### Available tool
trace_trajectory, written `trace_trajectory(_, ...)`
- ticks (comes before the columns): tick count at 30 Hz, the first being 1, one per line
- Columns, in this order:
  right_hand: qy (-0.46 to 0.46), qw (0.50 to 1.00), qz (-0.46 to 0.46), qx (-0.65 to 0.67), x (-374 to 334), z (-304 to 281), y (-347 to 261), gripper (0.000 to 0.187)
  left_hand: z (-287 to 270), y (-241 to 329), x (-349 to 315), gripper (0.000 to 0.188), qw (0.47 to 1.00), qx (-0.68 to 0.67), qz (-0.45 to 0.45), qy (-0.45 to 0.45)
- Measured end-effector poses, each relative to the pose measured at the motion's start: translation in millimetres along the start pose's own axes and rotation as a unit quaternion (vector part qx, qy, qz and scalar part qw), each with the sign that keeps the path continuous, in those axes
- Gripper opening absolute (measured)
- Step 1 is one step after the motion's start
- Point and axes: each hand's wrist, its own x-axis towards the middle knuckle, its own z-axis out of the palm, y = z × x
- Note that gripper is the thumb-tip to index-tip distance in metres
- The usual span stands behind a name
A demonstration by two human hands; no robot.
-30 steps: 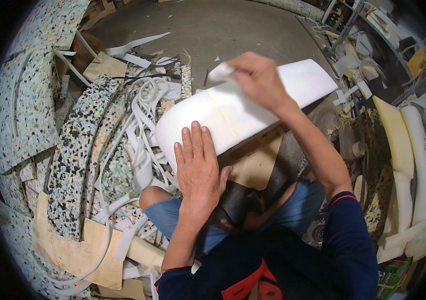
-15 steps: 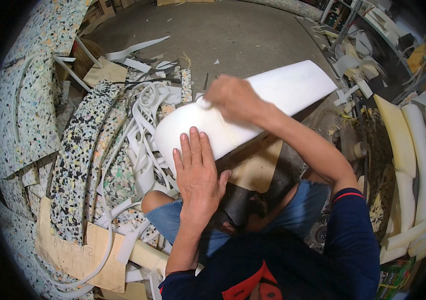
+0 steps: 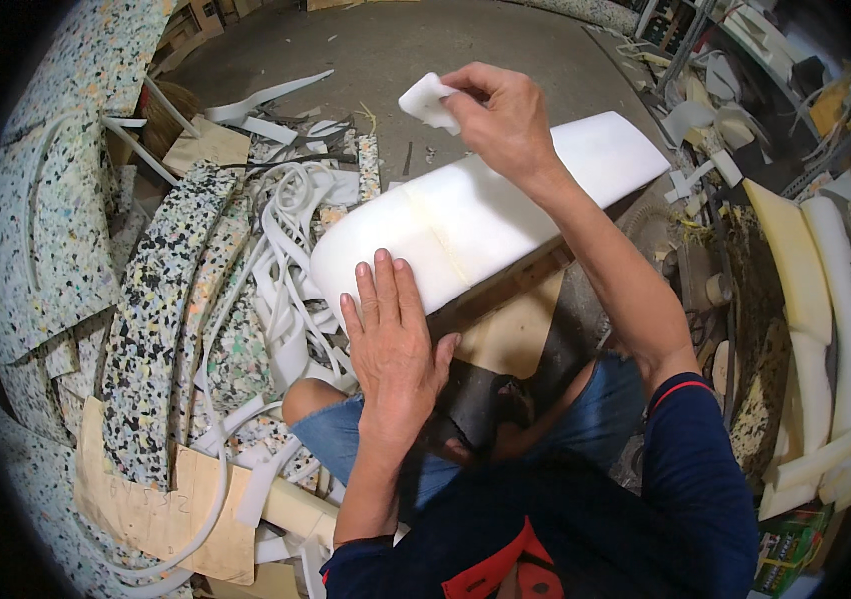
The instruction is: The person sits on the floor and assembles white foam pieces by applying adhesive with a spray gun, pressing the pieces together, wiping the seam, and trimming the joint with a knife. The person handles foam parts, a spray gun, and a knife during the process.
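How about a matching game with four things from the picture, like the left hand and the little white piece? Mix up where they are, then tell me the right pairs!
Things:
1. Left hand
2. Small white piece
3. Yellowish line
4. Black-speckled strip

Where or how:
A. Running across the long white piece
B. Pinched by the right hand
C. Left of the tangled white strips
D. Outstretched on the long white piece, thumb apart

Right pairs: 1-D, 2-B, 3-A, 4-C.
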Motion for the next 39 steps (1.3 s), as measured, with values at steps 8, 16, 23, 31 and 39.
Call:
trace_trajectory(8, -0.041, 0.992, -0.038, -0.109, 5.6, 2.5, -16.5, 0.025, 1.2, -0.3, 0.1, 0.101, 1.0, 0.001, 0.0, 0.003)
trace_trajectory(16, -0.196, 0.952, -0.174, -0.16, -31.9, -7.4, -8.5, 0.016, 1.0, -1.0, 1.2, 0.095, 1.0, 0.003, 0.01, 0.006)
trace_trajectory(23, 0.039, 0.991, -0.131, 0.014, -32.7, -22.9, -1.8, 0.019, -0.8, 0.4, 0.4, 0.095, 1.0, 0.01, 0.008, 0.0)
trace_trajectory(31, 0.042, 0.993, -0.019, 0.108, -33.2, -41.1, -21.0, 0.016, 1.0, 1.4, 1.4, 0.096, 1.0, 0.011, 0.002, 0.002)
trace_trajectory(39, -0.162, 0.95, -0.243, -0.11, -62.9, -37.8, -18.9, 0.01, 2.4, 1.6, 2.3, 0.099, 1.0, 0.018, 0.002, 0.003)
